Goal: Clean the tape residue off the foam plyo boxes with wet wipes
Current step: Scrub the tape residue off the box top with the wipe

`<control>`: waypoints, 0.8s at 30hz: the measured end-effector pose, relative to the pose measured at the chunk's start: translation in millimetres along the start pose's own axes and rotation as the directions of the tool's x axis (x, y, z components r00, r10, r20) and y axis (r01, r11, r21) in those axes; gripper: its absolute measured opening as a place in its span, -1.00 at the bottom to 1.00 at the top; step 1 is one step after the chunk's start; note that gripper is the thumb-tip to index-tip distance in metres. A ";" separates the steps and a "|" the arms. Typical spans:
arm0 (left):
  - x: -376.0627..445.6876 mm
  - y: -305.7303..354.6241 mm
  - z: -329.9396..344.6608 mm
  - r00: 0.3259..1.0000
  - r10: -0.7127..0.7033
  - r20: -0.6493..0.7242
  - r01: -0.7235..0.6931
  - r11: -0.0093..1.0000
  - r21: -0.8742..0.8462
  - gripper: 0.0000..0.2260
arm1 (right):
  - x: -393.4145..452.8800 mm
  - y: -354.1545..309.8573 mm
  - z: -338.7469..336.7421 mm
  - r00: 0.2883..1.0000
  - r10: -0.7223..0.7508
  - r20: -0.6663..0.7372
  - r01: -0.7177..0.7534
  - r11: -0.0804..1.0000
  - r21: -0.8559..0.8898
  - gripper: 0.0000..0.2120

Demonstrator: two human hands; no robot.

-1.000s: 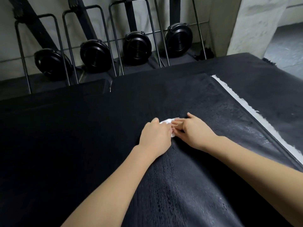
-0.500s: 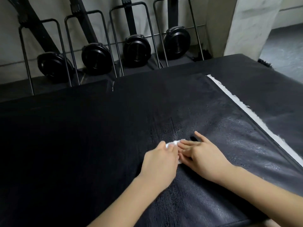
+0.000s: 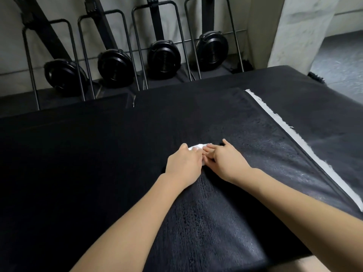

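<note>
A black foam plyo box fills most of the view, and its top is wet and shiny on the right half. A white wet wipe lies crumpled on the box top near the middle. My left hand grips the wipe with bent fingers and presses it onto the foam. My right hand lies beside it, its straight fingers touching the wipe's right side. A long ragged strip of white tape residue runs along the box's right edge.
A second black box adjoins on the right, beyond the strip. Behind the boxes, several black machines with round fan housings stand upright in metal frames against the wall. A pale concrete pillar rises at the back right.
Both hands slid the wipe toward me over the box top, then pushed it away again to about where it was a second ago. The grip is unchanged.
</note>
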State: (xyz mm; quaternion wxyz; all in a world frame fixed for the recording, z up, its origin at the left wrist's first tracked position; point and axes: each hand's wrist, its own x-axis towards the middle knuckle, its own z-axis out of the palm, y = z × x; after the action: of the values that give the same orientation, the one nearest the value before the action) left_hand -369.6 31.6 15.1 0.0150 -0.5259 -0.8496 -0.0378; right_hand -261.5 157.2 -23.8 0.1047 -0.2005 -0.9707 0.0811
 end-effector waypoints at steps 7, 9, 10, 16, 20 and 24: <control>-80.3 22.3 -8.7 0.997 0.076 0.033 -0.074 0.995 -0.063 -0.72 | -87.0 -16.9 3.9 0.982 -0.149 -0.112 0.150 0.989 -0.004 -0.58; -98.3 27.0 -10.5 0.996 0.082 0.034 -0.080 0.995 -0.058 -0.74 | -105.6 -24.8 1.6 0.978 -0.170 -0.121 0.168 0.985 -0.030 -0.62; -105.7 29.6 -11.1 0.996 0.087 0.032 -0.086 0.995 -0.050 -0.75 | -113.3 -28.7 1.1 0.978 -0.174 -0.119 0.169 0.984 -0.050 -0.63; -112.7 29.4 -7.3 0.992 0.123 0.032 -0.124 0.992 0.007 -0.74 | -123.9 -38.9 2.0 0.969 -0.185 -0.162 0.169 0.980 -0.104 -0.63; -86.3 15.8 -3.8 0.990 0.139 0.010 -0.139 0.990 0.013 -0.70 | -95.5 -26.3 3.9 0.975 -0.141 -0.172 0.133 0.990 -0.056 -0.61; -47.0 -4.1 -6.1 0.994 0.107 0.006 -0.107 0.993 -0.059 -0.71 | -50.2 -21.3 4.9 0.998 -0.045 -0.034 0.045 0.999 -0.002 -0.58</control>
State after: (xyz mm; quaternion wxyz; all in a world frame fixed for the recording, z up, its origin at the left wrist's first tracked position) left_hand -352.4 -12.7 17.8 -0.0025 -0.5710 -0.8188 -0.0595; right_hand -225.5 117.0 -32.8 0.1228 -0.1799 -0.9732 0.0745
